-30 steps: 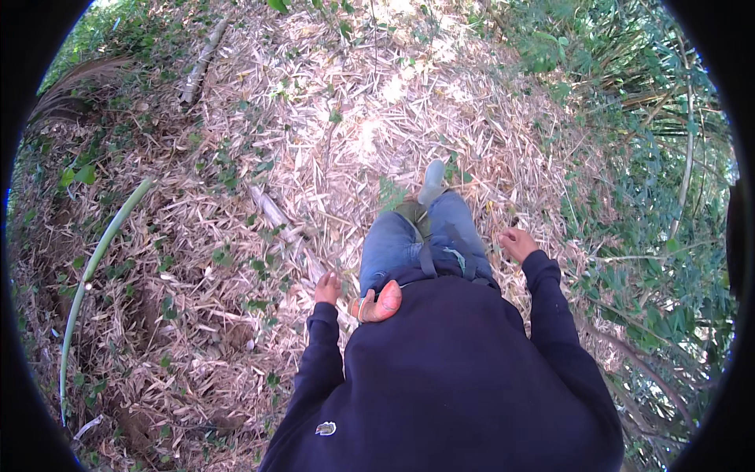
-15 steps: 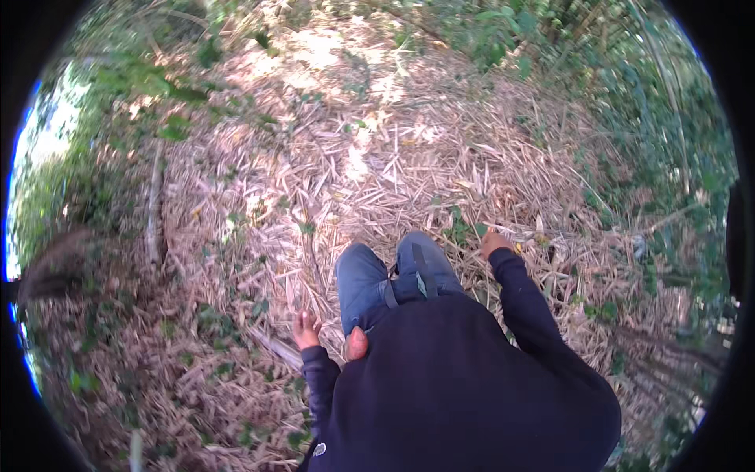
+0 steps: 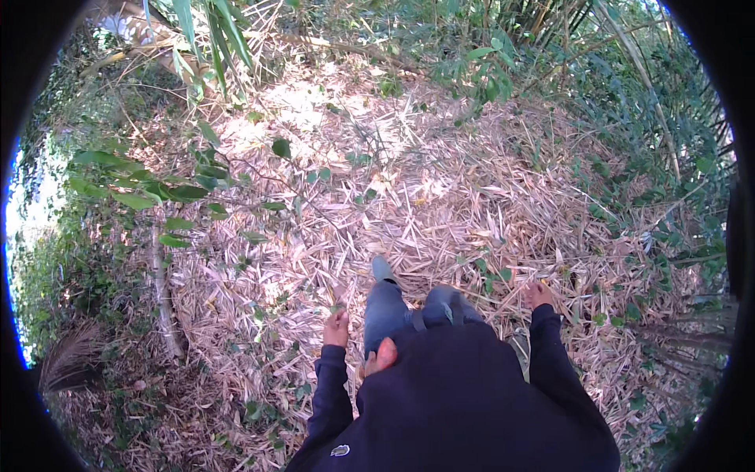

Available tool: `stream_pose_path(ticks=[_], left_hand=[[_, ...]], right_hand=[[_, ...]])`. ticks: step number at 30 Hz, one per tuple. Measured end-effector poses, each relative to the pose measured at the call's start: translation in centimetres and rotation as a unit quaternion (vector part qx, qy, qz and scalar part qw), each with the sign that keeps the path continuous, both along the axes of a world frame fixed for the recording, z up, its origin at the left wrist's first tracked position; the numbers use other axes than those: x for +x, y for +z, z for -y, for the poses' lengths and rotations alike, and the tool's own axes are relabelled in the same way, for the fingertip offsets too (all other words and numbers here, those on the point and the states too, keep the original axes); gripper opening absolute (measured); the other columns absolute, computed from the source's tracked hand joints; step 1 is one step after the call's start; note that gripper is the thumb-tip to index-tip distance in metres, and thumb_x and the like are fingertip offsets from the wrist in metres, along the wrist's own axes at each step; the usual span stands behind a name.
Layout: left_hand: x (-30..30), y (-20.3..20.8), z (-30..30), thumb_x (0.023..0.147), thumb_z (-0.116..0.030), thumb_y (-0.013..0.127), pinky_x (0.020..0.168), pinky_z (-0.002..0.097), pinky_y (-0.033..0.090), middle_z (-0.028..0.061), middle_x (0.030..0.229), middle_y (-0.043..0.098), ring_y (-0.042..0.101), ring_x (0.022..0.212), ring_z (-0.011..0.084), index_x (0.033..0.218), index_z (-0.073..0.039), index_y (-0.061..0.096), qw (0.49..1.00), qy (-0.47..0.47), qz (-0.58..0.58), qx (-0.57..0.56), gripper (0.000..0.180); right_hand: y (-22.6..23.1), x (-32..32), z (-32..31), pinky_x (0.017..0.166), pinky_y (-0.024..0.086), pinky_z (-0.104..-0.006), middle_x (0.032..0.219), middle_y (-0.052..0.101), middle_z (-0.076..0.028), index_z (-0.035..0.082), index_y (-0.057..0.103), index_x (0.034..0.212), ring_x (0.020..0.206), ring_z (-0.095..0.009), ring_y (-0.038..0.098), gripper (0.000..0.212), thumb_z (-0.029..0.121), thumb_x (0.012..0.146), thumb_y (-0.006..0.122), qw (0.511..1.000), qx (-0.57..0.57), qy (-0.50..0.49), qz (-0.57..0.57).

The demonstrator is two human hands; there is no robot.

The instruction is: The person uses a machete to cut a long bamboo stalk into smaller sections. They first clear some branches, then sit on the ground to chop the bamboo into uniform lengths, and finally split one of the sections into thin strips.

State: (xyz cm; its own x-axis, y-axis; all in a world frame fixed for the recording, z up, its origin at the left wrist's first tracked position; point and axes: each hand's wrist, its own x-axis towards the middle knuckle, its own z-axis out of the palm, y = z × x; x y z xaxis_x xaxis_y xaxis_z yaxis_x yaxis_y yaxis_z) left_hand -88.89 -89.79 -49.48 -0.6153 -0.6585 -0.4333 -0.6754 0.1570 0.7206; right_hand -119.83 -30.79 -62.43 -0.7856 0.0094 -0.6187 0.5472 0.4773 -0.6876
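My left hand (image 3: pixel 336 329) hangs beside my left thigh, its fingers loosely bent and apart, with nothing visible in it. Out to the right of my right leg, my right hand (image 3: pixel 538 296) is held over the leaf litter, fingers half curled and empty. Both arms are in dark sleeves. At my left hip, between the left hand and the dark top (image 3: pixel 464 393), sticks up a reddish, rounded thing (image 3: pixel 386 353); its lower part is hidden. Below the top show my blue trousers (image 3: pixel 385 307) and a greyish shoe (image 3: pixel 383 268), set forward.
Dry fallen leaves (image 3: pixel 409 220) cover the ground. A leafy branch (image 3: pixel 185 189) reaches in from the left above a pale log (image 3: pixel 165 299). Long green blades (image 3: pixel 216 39) hang at the top. Dense green growth (image 3: pixel 629 102) with leaning stems stands at the right.
I have moved forward over the leaves, and my left foot now shows ahead. The left hand has swung forward; the right hand has come back and outward. The leafy branch looks nearer.
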Motion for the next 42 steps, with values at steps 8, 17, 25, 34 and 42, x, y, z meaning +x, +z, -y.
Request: stream_pose_path(ticks=[8,17,25,34,42], left_hand=[[-6.7,0.9,12.8,0.093,-0.023,0.055,0.067,0.0236,0.049,0.0064,0.095,0.065,0.062,0.078,0.0114,0.115,-0.002,0.058,0.972,0.13,-0.075,0.182,0.031],[-16.5,0.0,18.2,0.09,-0.019,0.058,0.064,0.022,0.048,0.004,0.09,0.063,0.059,0.076,0.0098,0.116,-0.002,0.058,0.971,0.105,-0.088,0.195,0.031],[-24.7,-7.1,16.8,0.088,-0.019,0.06,0.05,0.0213,0.042,0.0005,0.078,0.059,0.051,0.059,0.0069,0.106,-0.003,0.062,0.966,0.187,-0.058,0.172,0.023],[-34.1,-4.1,19.0,0.09,-0.027,0.058,0.067,0.0262,0.05,0.0071,0.092,0.066,0.062,0.077,0.0118,0.107,-0.002,0.064,0.987,0.113,0.013,0.11,0.031],[-42.6,0.1,22.2,0.09,-0.024,0.056,0.067,0.0259,0.048,0.0082,0.088,0.065,0.06,0.073,0.0111,0.108,0.0,0.063,1.0,0.014,0.0,-0.008,0.03]], right_hand=[[8.6,3.2,20.0,0.045,0.047,-0.0294,0.073,0.064,-0.008,0.003,0.062,0.091,0.055,-0.016,0.061,0.022,0.025,0.089,0.056,0.974,0.017,0.031,0.225],[6.6,-5.3,28.3,0.047,0.048,-0.0272,0.077,0.066,-0.006,0.005,0.064,0.092,0.056,-0.015,0.062,0.024,0.027,0.088,0.056,0.986,-0.031,0.079,0.144],[-1.6,-20.3,26.5,0.043,0.046,-0.0296,0.079,0.067,-0.007,0.011,0.062,0.099,0.056,-0.018,0.064,0.024,0.029,0.088,0.053,0.984,0.029,0.025,0.171],[-5.2,-27.4,24.7,0.042,0.048,-0.0324,0.078,0.067,-0.009,0.009,0.059,0.099,0.052,-0.02,0.062,0.024,0.029,0.09,0.05,0.995,-0.033,-0.047,0.085],[-4.4,-27.5,27.1,0.042,0.045,-0.0278,0.073,0.065,-0.008,0.009,0.06,0.096,0.054,-0.017,0.061,0.021,0.027,0.086,0.056,0.972,-0.045,-0.086,0.215]])
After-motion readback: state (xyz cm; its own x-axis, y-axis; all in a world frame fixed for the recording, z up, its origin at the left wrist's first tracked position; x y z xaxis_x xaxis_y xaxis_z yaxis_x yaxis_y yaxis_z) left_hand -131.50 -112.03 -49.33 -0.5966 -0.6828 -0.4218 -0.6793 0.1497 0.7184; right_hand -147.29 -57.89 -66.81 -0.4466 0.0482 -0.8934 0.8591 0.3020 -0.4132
